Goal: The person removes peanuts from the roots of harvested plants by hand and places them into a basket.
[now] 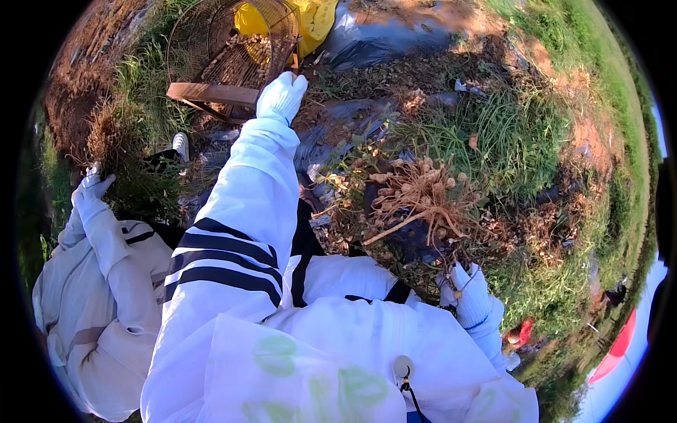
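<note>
My left hand (282, 99), in a white knitted glove, is stretched forward against the near right corner of a wire-mesh basket (182, 50) with a rust-brown flat rim bar (217, 94). Its fingers look curled, but their undersides are hidden, so I cannot tell whether they grip the bar. Peanuts in their shells (254, 45) lie inside the mesh. Low on the right, my gloved right hand (469, 293) is closed around the thin stems of a pulled-up peanut plant. The plant's brown roots and pods (423, 193) spread out in front of it.
Beyond the basket is a yellow sack (317, 24). At my left, a co-worker in pale clothing (106, 296) holds up a rooted plant clump (108, 132) with gloved hands. Black plastic mulch film (381, 45) and cut green plants (508, 132) cover the ground.
</note>
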Action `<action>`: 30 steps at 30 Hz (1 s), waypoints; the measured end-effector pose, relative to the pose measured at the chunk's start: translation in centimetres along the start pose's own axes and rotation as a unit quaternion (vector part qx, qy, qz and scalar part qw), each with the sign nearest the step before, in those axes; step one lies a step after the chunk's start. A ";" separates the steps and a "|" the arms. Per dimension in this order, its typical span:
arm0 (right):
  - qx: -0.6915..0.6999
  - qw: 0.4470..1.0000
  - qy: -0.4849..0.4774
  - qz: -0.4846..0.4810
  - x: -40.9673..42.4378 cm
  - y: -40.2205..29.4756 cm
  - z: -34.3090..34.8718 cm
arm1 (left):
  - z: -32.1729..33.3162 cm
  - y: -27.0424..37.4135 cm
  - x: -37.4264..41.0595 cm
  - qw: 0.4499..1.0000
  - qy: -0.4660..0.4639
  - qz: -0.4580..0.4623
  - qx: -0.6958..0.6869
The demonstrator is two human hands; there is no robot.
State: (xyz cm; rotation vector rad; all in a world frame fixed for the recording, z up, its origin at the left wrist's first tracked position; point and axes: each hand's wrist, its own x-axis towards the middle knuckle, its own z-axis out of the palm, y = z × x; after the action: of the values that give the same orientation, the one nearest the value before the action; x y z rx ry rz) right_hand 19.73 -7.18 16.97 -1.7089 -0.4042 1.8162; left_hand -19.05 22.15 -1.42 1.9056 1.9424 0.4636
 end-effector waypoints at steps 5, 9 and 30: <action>0.007 0.995 0.098 -0.015 0.9 0.0 -0.6 | -7.3 -5.0 8.6 0.949 0.182 -0.139 -0.216; -0.045 0.992 0.115 0.012 1.4 -0.8 -0.4 | -11.4 -15.4 15.3 0.921 0.227 -0.196 -0.250; -0.075 0.994 -0.001 -0.079 -0.5 -0.2 -6.8 | 2.6 23.3 -12.1 0.885 -0.370 0.100 -0.263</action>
State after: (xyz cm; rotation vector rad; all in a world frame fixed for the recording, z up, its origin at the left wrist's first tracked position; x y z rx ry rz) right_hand 26.42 -8.56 16.66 -1.7231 -0.6731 1.7094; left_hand 2.70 10.60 8.09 1.5864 1.0036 0.2233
